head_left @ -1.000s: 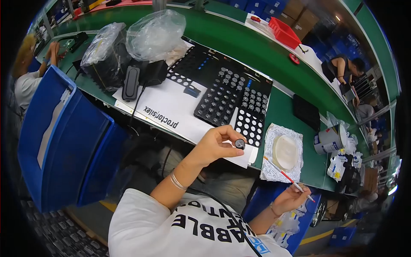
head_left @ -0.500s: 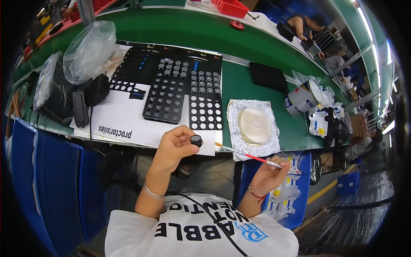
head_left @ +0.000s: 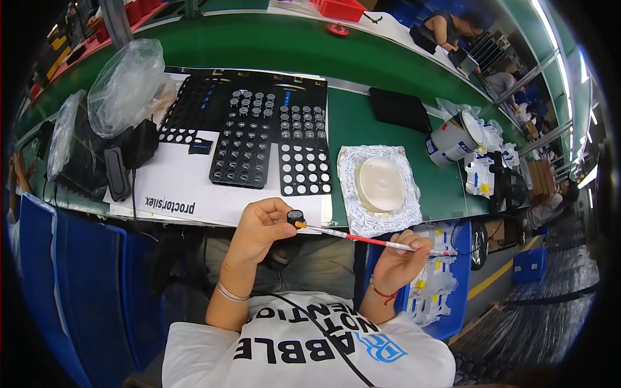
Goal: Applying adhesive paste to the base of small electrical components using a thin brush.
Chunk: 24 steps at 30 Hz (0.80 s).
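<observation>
Between thumb and fingers, my left hand [head_left: 264, 226] holds a small round black knob [head_left: 295, 216] over the table's near edge. My right hand [head_left: 402, 260] pinches a thin paintbrush [head_left: 359, 238] with a red and white handle. The brush's orange tip meets the knob's side, as far as I can see. Beyond my right hand lies a round shallow dish [head_left: 382, 184] of pale, creamy stuff, set on a crumpled printed sheet [head_left: 348, 194]. Ahead of my left hand is a black tray [head_left: 239, 176] with rows of small round parts.
A black perforated board [head_left: 305, 169] with round parts and white holes adjoins the tray. Left are a clear plastic bag [head_left: 123, 90] and a black device [head_left: 118, 173]. A paint can [head_left: 455, 139] and a black pad [head_left: 399, 110] stand far right. Another person [head_left: 443, 32] works across the bench.
The brush has moved left, so its tip now reaches the knob. My left hand stays nearly where it was, still holding the knob. The whole view has shifted slightly.
</observation>
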Available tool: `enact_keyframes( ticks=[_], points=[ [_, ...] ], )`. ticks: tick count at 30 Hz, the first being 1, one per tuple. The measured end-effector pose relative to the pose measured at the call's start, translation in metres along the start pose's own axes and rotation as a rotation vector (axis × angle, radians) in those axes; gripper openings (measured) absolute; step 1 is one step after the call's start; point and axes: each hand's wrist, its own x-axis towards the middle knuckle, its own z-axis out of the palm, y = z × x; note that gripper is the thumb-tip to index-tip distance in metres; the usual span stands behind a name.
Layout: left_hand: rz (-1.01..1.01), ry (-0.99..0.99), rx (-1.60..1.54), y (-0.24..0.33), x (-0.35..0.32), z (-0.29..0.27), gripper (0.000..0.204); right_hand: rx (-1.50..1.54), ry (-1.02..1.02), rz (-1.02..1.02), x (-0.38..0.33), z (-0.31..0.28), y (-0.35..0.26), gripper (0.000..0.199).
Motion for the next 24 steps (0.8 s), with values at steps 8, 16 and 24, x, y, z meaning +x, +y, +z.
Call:
enact_keyframes(
  ticks=[8, 16, 24],
  points=[
    [-0.039, 0.007, 0.037, 0.0, -0.001, 0.001, 0.019, -0.006, 0.01, -0.005, 0.006, -0.008, 0.002, 0.023],
    [0.224, 0.106, 0.463, 0.038, 0.004, -0.001, 0.024, 0.079, 0.061, -0.013, 0.013, -0.029, -0.002, 0.019],
    [0.477, 0.589, 1.438, 0.099, 0.089, -0.073, 0.027, 0.078, 0.123, 0.003, 0.013, -0.038, -0.001, 0.019]
  ],
)
